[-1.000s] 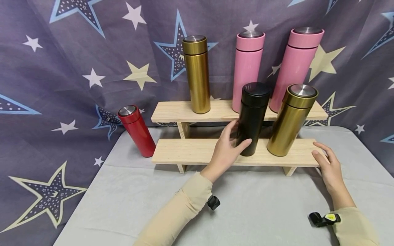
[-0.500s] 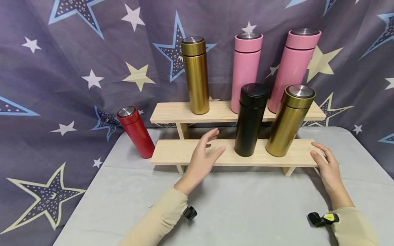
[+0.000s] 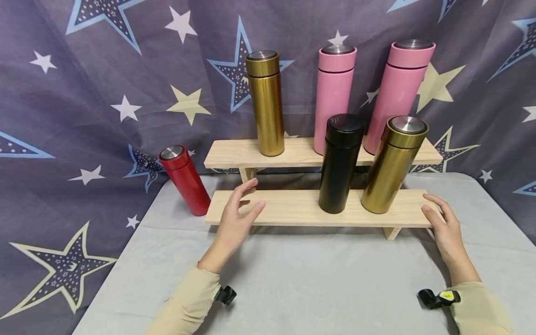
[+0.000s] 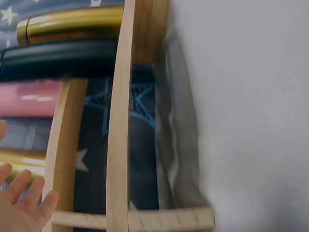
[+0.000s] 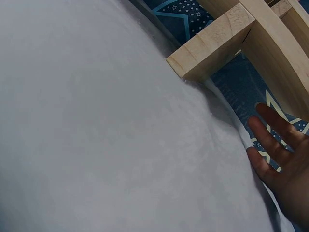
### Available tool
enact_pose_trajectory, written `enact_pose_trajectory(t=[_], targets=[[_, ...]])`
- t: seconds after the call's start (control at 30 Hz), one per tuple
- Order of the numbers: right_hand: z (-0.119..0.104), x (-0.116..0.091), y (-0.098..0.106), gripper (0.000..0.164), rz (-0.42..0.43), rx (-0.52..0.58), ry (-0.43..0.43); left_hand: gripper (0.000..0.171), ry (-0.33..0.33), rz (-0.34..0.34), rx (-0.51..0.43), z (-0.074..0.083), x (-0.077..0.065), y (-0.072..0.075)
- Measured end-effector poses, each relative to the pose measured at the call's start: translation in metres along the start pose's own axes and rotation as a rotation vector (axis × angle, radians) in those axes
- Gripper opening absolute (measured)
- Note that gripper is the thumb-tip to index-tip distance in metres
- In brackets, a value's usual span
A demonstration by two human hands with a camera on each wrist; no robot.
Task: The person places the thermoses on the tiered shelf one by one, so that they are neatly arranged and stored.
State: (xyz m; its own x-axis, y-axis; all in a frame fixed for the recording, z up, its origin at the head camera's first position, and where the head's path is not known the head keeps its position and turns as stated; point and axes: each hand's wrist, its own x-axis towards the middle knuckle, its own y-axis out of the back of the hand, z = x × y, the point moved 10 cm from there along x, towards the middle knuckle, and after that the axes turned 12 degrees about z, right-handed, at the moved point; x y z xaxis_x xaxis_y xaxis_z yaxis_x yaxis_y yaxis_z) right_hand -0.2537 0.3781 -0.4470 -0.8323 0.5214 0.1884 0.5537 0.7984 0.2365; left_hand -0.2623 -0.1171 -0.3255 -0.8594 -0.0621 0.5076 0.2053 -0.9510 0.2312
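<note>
My left hand, empty with fingers spread, hovers before the left part of the lower wooden shelf. In the left wrist view its fingers stretch loosely beside the planks. A black thermos bottle stands upright on that lower shelf, right of the middle. Beside it stands a short gold thermos bottle. At the shelf's right end rests my right hand, thumb and fingertips right at the edge. The right wrist view shows its fingers extended below the plank, holding no bottle.
On the upper shelf stand a tall gold thermos, a pink thermos and another pink thermos. A red thermos stands on the grey-clothed table, left of the rack. Behind hangs a star-patterned curtain.
My left hand has let go of the black thermos and moved left along the lower shelf. The thermos stays upright on the shelf, and my right hand has hardly moved.
</note>
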Motion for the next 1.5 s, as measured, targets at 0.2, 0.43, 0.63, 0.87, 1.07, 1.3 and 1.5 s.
enact_pose_trajectory(t=[0.2, 0.43, 0.63, 0.87, 1.07, 1.3, 1.5], targets=[[0.001, 0.0, -0.001, 0.042, -0.01, 0.015, -0.002, 0.052, 0.029, 0.061, -0.007, -0.013, 0.0, 0.031], [-0.001, 0.0, -0.001, 0.042, -0.011, 0.028, 0.0, 0.051, 0.049, 0.123, -0.004, -0.021, 0.001, 0.061], [0.0, -0.001, -0.001, 0.042, -0.013, 0.023, 0.005, 0.048, 0.093, 0.178, 0.051, -0.035, -0.002, 0.084], [0.001, 0.0, -0.001, 0.043, -0.005, 0.012, 0.0, 0.044, 0.144, 0.335, 0.035, -0.052, -0.003, 0.112], [0.001, 0.0, -0.002, 0.043, -0.01, 0.024, -0.003, 0.044, 0.148, 0.445, 0.037, -0.043, -0.006, 0.128], [0.001, 0.001, -0.002, 0.043, -0.005, 0.019, -0.005, 0.052, 0.185, 0.494, 0.119, -0.059, -0.006, 0.144], [0.001, 0.001, -0.001, 0.043, -0.004, 0.006, 0.0, 0.058, 0.256, 0.553, 0.159, -0.102, -0.001, 0.162]])
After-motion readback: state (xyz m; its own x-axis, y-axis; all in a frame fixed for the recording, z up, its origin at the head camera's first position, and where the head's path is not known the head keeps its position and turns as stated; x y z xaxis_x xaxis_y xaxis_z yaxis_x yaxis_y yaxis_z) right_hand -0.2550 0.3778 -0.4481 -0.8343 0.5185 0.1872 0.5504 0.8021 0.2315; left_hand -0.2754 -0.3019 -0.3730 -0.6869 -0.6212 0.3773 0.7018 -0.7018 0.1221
